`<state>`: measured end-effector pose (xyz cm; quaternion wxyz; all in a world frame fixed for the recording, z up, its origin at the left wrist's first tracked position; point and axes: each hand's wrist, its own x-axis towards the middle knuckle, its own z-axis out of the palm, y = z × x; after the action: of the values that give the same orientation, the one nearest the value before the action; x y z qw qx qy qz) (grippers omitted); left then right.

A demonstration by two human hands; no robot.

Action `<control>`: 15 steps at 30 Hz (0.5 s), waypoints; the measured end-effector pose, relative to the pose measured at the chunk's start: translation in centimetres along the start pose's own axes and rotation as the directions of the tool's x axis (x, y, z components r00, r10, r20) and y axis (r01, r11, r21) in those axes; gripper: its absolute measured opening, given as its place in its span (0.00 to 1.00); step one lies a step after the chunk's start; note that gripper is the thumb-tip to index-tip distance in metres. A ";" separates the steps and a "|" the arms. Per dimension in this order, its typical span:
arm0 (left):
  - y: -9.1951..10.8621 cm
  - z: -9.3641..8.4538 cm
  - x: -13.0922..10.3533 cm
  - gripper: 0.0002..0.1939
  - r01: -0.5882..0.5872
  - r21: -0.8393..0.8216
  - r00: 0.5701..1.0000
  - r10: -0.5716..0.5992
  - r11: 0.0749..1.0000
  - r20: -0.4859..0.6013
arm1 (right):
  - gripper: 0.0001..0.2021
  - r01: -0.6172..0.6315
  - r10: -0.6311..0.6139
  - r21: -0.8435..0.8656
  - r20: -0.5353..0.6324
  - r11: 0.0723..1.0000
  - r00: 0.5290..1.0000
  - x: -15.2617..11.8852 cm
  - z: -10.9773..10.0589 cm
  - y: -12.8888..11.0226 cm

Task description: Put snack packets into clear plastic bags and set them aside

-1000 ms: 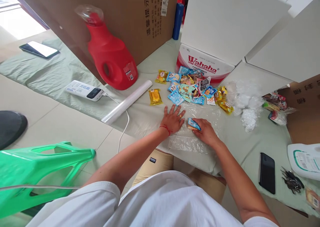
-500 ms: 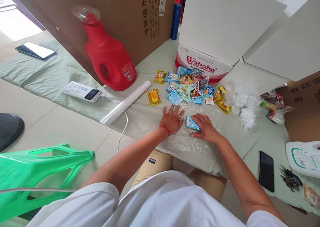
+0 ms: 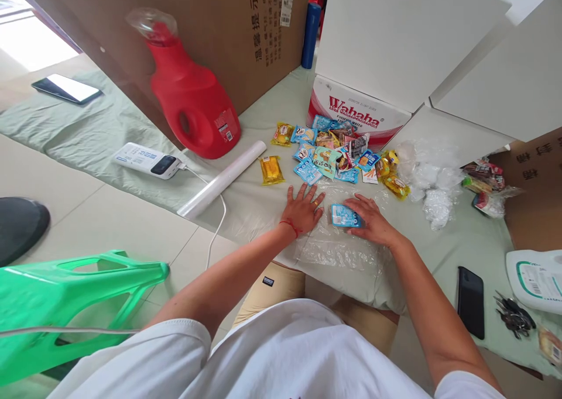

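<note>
A blue snack packet [image 3: 345, 216] lies on a sheet of clear plastic wrap [image 3: 338, 254] close to the edge of the cloth-covered surface. My right hand [image 3: 372, 222] has its thumb and fingers around the packet's right end. Spread flat, my left hand [image 3: 302, 209] presses on the left part of the wrap and holds nothing. Just beyond the hands is a pile of small snack packets [image 3: 327, 156], blue, yellow and other colours. One yellow packet [image 3: 271, 169] lies apart to the left.
A plastic film roll [image 3: 222, 179], a white power bank [image 3: 147, 160] with a cable and a red jug [image 3: 193, 106] are left. Behind stands a Wahaha box [image 3: 355, 113]. Bubble wrap [image 3: 432, 179], a black phone [image 3: 470, 302] and keys [image 3: 514, 316] lie right.
My right hand has shifted slightly right and now grips the packet's right end, so more of the packet shows. My left hand stays flat in place.
</note>
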<state>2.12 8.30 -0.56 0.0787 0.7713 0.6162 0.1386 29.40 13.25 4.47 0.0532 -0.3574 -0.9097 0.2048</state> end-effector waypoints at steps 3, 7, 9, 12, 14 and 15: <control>0.0 -0.3 0.0 0.29 0.012 -0.008 1.000 -0.012 1.000 0.009 | 0.33 -0.023 0.033 0.049 -0.208 0.999 0.978 -2.4 -0.2 -0.7; -0.2 -0.8 0.1 0.29 0.026 -0.070 1.000 -0.025 0.997 0.017 | 0.14 -0.065 0.109 0.128 -0.372 0.990 0.922 -8.2 1.2 -2.5; -0.7 -0.8 0.5 0.29 0.029 -0.119 1.000 -0.027 0.993 0.016 | 0.13 -0.076 0.114 0.120 -0.357 0.990 0.927 -11.3 2.5 -3.4; -1.8 -0.9 1.2 0.30 0.024 -0.192 1.000 -0.028 0.981 -0.014 | 0.15 -0.125 0.147 0.085 -0.348 0.989 0.926 -14.4 4.4 -4.2; -2.7 -1.1 1.3 0.30 -0.004 -0.228 0.995 -0.019 0.974 -0.097 | 0.14 -0.143 0.162 0.079 -0.366 0.987 0.917 -15.1 5.3 -4.3; -3.0 -1.4 1.2 0.30 -0.022 -0.235 0.986 -0.017 0.972 -0.164 | 0.12 -0.145 0.165 0.080 -0.379 0.986 0.910 -15.1 5.7 -4.3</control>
<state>-0.86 10.04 0.04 0.1184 0.7431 0.5988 0.2744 36.50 -1.67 1.83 0.2231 -0.4602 -0.8448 0.1570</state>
